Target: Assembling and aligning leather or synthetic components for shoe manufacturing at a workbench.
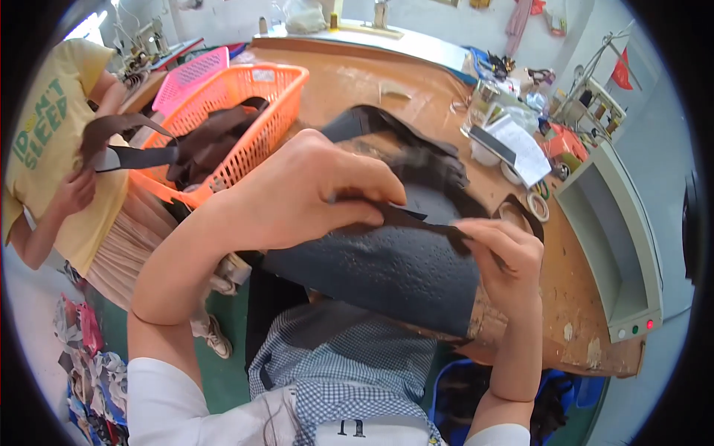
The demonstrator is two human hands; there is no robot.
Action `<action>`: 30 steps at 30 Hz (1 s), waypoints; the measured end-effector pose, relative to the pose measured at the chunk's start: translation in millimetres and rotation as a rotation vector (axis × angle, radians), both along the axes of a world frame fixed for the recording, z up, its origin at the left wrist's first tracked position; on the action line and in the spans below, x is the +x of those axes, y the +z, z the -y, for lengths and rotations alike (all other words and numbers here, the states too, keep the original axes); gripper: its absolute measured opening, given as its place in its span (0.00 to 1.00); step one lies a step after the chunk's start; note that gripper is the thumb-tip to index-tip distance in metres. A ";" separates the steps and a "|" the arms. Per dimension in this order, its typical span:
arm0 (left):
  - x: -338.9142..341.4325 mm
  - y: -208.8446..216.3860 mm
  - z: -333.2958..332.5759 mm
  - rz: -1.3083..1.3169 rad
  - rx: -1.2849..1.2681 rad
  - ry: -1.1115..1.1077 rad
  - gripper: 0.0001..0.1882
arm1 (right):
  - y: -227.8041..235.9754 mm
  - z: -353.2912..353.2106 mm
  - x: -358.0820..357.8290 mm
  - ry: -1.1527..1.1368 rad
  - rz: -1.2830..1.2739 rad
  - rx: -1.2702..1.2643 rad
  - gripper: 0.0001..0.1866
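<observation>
Between my hands, above the near side of the table, a narrow dark brown strip of material is stretched out. My left hand pinches its left end between thumb and fingers. At the other end, my right hand is closed on the strip, with the fingertips slightly blurred. Beneath them lies a worn black mat with a pitted surface. Just beyond it, a heap of dark brown and black pieces rests on the table. Whether the strip is folded or layered cannot be made out.
An orange plastic basket holding brown pieces stands at the left, beside a person in a yellow shirt with a dark strip in hand. Right of the wooden table are tape rolls and a grey box-like device with lit buttons.
</observation>
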State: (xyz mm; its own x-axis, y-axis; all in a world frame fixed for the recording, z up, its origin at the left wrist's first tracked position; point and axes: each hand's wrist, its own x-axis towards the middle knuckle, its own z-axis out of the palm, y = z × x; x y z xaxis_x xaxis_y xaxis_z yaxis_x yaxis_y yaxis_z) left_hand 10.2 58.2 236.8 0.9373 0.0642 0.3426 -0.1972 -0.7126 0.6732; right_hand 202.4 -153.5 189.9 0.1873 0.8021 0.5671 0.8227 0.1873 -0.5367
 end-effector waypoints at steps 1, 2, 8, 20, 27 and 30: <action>5.2 -4.8 1.9 0.201 0.386 -0.024 0.14 | -8.7 -4.1 2.1 -0.068 0.235 0.104 0.12; 10.8 -19.8 6.6 0.192 0.363 -0.032 0.14 | -22.1 -6.2 3.7 -0.130 0.472 0.205 0.14; -1.2 -195.8 41.0 0.241 1.124 -0.105 0.16 | -160.6 19.6 -21.4 -0.235 0.581 -0.168 0.22; -7.8 -204.1 54.1 0.247 0.851 -0.045 0.19 | -154.5 24.1 -40.3 -0.123 0.441 -0.211 0.21; -8.3 -199.6 59.3 0.174 0.787 -0.027 0.15 | -133.6 13.1 -40.7 -0.059 0.463 -0.257 0.16; -11.4 -199.7 58.6 0.151 0.715 -0.002 0.13 | -138.5 10.6 -37.6 -0.053 0.144 -0.327 0.14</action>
State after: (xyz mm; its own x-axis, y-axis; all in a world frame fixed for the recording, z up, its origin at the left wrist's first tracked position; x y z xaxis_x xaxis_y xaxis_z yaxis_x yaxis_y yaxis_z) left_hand -1.3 -0.3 37.0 0.8766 -0.2249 0.4255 -0.2525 -0.9675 0.0088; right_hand 164.8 -164.1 51.4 0.1705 0.9366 0.3061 0.8982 -0.0200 -0.4391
